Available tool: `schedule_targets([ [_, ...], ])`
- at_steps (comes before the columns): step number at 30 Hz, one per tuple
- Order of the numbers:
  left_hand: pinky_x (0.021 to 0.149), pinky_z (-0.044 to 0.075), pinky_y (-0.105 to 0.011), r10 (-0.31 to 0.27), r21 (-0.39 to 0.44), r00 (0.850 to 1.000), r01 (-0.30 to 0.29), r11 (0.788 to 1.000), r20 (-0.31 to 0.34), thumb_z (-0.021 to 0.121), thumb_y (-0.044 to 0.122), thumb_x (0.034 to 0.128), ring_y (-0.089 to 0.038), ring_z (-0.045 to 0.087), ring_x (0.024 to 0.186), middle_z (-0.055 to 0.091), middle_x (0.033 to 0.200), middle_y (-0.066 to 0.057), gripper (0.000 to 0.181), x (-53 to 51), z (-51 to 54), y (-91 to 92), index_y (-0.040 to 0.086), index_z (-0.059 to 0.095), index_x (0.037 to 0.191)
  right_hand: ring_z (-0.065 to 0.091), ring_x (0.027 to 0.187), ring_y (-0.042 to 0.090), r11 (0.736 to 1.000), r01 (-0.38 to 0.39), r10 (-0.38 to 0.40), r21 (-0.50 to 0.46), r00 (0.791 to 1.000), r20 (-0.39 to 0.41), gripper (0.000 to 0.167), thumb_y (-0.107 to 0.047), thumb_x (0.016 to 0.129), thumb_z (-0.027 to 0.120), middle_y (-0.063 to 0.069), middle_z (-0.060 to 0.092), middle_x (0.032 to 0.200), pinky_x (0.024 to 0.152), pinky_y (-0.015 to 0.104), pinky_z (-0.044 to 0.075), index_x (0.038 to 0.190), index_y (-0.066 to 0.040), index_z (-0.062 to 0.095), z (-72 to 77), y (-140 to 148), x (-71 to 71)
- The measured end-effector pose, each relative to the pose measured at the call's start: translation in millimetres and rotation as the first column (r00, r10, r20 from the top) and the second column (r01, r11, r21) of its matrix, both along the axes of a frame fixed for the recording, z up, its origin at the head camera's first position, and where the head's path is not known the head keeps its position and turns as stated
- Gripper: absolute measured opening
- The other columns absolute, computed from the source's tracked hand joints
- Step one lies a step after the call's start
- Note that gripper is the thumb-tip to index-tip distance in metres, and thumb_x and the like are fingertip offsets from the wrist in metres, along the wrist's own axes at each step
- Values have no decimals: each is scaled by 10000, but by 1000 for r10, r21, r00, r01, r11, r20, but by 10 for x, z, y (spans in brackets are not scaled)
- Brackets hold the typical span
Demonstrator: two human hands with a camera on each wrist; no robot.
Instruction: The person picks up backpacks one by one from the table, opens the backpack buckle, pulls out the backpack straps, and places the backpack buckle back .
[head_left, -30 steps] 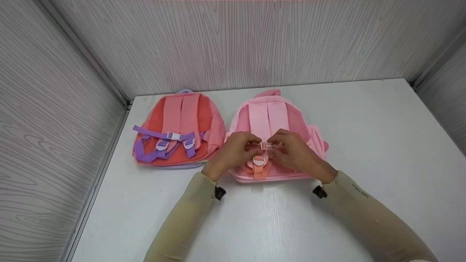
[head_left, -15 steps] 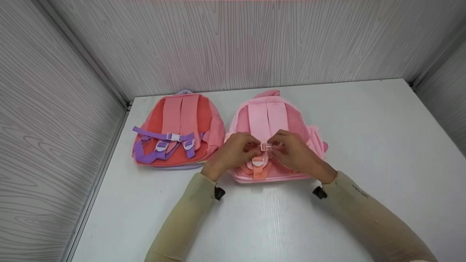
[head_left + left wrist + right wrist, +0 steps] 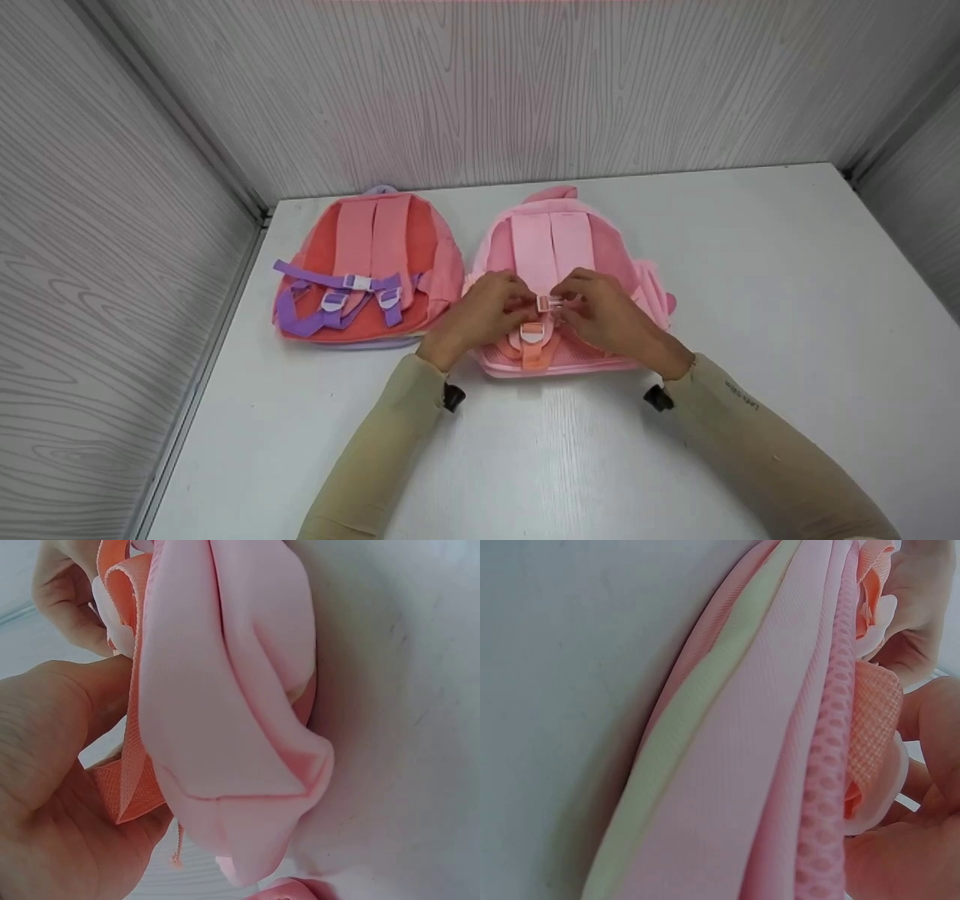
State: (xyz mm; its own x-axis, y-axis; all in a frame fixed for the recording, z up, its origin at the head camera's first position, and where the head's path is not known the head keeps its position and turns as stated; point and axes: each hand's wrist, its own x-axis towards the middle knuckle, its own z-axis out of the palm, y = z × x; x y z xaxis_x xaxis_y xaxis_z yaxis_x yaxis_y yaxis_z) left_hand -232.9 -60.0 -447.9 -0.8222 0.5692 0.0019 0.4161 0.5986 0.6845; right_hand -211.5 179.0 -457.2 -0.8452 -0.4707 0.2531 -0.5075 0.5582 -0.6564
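Note:
A pink backpack (image 3: 534, 236) lies with its shoulder straps facing up. Over its lower middle, my left hand (image 3: 484, 309) pinches one half of a pale side-release buckle (image 3: 544, 303). From the other side, my right hand (image 3: 606, 309) pinches the pronged half, and the prongs show between the two hands. Whether the halves are locked together cannot be told. In the left wrist view, an orange webbing strap (image 3: 133, 784) loops by the left hand's fingers. The right wrist view shows the right hand (image 3: 922, 802) beside the backpack's mesh edge (image 3: 826, 742); its fingertips are partly hidden.
To the left, touching or nearly touching the pink one, lies a coral backpack (image 3: 424, 240) with purple straps (image 3: 300, 322) and a white buckle (image 3: 358, 282). Both are on a white table (image 3: 525, 465). Grey wood-grain panels (image 3: 487, 90) stand at the back and sides.
Both hands stay at the buckle, with only slight shifts of the fingers. A little more of the prongs shows now beside the right fingertips. The backpacks lie where they were.

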Motion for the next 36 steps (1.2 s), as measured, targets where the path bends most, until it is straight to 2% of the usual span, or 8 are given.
schedule_targets([
  [6,1024,526,-326,0,7,1000,0,1000,-29,750,239,1019,-169,569,1095,678,1155,-18,258,6,16,-13,139,803,1250,701,961,229,1000,11,-11,11,1000,-8,170,-36,951,779,81,722,1040,859,412,622,1121,-40,792,9,-4,-7],
  [11,1048,525,-330,19,13,1000,-18,1000,-25,750,264,1018,-174,567,1108,673,1152,-10,262,27,48,-30,137,786,1245,699,951,226,1000,10,-10,15,1000,-10,168,-51,952,789,80,719,1035,862,409,626,1120,-43,791,15,7,-6],
  [18,1079,519,-332,4,2,999,-4,1000,-38,733,276,1030,-161,571,1132,702,1185,4,263,20,69,-31,155,770,1260,696,933,236,1000,6,-5,17,999,-37,184,-60,953,792,98,726,1025,836,421,619,1134,-29,783,7,17,-7],
  [31,1026,561,-284,-33,61,998,36,997,-45,721,255,1038,-126,641,1036,736,1160,24,239,-9,106,-30,151,745,1253,672,912,215,1000,13,-13,2,999,-40,217,-85,970,775,76,732,1001,791,369,583,1181,-33,779,8,33,-15],
  [34,1013,565,-298,-38,74,999,39,997,-18,714,244,1043,-149,640,1026,728,1143,5,219,-8,114,-32,142,736,1236,674,911,223,1000,11,-11,-2,999,-48,238,-78,960,784,77,735,1000,787,378,584,1194,-33,779,11,36,-9],
  [36,1003,569,-308,-32,85,999,30,996,29,712,247,1044,-162,637,1025,721,1134,-1,206,-11,116,-33,147,732,1224,678,910,227,1000,9,-9,-3,999,-50,233,-61,953,782,79,735,996,778,381,579,1184,-33,781,11,39,-4],
])
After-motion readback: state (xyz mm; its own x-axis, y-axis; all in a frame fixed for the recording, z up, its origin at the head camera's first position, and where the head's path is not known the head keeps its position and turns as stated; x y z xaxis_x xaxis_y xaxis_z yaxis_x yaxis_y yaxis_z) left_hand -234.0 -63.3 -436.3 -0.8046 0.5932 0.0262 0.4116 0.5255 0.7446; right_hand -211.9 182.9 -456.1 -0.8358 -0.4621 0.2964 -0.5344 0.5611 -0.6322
